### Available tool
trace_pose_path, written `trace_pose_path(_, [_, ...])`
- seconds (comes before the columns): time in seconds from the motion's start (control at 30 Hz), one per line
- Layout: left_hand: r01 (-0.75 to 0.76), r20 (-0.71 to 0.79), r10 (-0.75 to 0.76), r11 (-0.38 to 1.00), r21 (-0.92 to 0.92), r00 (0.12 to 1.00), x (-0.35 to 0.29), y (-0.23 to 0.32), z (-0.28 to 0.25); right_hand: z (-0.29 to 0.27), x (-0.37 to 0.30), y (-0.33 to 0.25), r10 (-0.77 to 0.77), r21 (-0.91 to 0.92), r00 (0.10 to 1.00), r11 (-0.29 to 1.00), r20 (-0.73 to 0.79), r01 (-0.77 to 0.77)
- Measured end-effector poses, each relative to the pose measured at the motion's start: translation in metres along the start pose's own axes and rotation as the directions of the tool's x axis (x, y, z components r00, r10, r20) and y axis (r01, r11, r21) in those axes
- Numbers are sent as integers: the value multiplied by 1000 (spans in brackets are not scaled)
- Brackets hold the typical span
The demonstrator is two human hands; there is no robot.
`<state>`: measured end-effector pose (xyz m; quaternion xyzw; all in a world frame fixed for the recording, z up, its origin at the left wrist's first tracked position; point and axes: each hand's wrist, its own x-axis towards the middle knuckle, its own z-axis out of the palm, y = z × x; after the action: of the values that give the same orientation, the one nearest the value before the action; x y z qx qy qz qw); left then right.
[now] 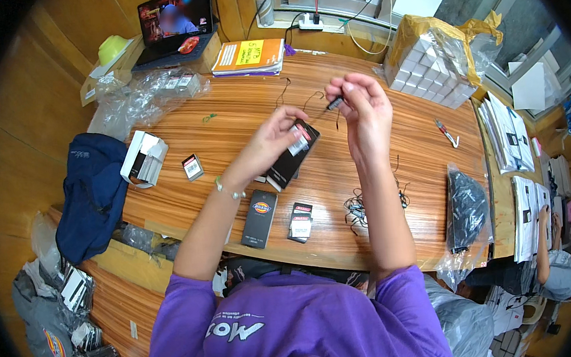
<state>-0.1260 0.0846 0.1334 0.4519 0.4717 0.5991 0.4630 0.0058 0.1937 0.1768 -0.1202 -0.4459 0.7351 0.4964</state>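
Observation:
My left hand is closed on a black hang tag with a white sticker, tilted above the table. To its right my raised right hand pinches a small black string seal; a thin black cord trails from it toward the hang tag. I cannot tell whether the cord passes through the tag. Below the left hand a larger black tag lies flat. Beside it sits a small stack of black-and-white cards. A tangle of black strings lies partly behind my right forearm.
On the left stand a white box of cards, a small card stack and a navy bag. A laptop and notebooks sit at the back. Right: stacked white boxes, a snipper, a plastic bag of black strings.

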Motion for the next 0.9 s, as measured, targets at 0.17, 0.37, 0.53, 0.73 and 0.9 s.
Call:
trace_pose_path(0.17, [137,-97,-123,977,163,988,25,-26,-34,-10,58,39,66,-109,998,992,4,-66])
trace_pose_path(0.37, [214,-148,-172,912,350,974,34,-76,-47,-26,98,77,135,-174,989,974,-65,-145])
trace_pose_path(0.53, [281,-205,-208,848,449,956,37,-76,-48,-40,118,89,144,-200,986,967,-88,-159])
trace_pose_path(0.73, [248,-224,-131,722,646,966,45,-82,-49,-50,131,105,189,-253,977,945,-95,-208])
trace_pose_path(0.9, [173,-199,8,467,867,980,40,-74,-45,-59,138,129,234,-338,969,908,-84,-249])
